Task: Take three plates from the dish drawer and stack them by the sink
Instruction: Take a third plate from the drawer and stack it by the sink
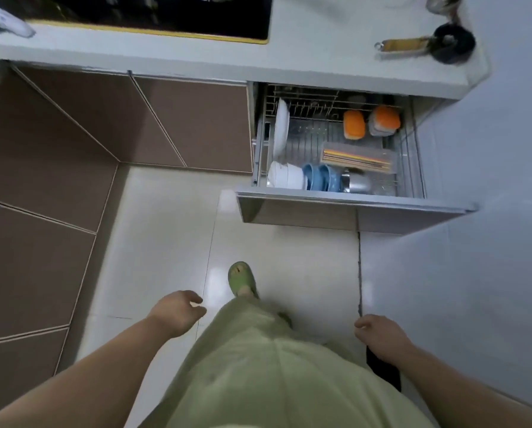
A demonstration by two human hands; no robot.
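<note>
The dish drawer (351, 208) stands pulled out under the counter, ahead and to the right. White plates (281, 131) stand on edge in the wire rack at its left side. White bowls (286, 176) and blue bowls (320, 177) sit along its front. My left hand (176, 310) hangs low over the floor, fingers loosely curled, holding nothing. My right hand (379, 333) is also low and empty, well short of the drawer. No sink is in view.
Two orange sponges (371, 122), a clear chopstick box (359, 157) and a steel cup (356, 182) share the drawer. On the counter are a black cooktop (166, 13) and a small black pan (450, 41). Brown cabinets run along the left; my green slipper (241, 278) is on the tiled floor.
</note>
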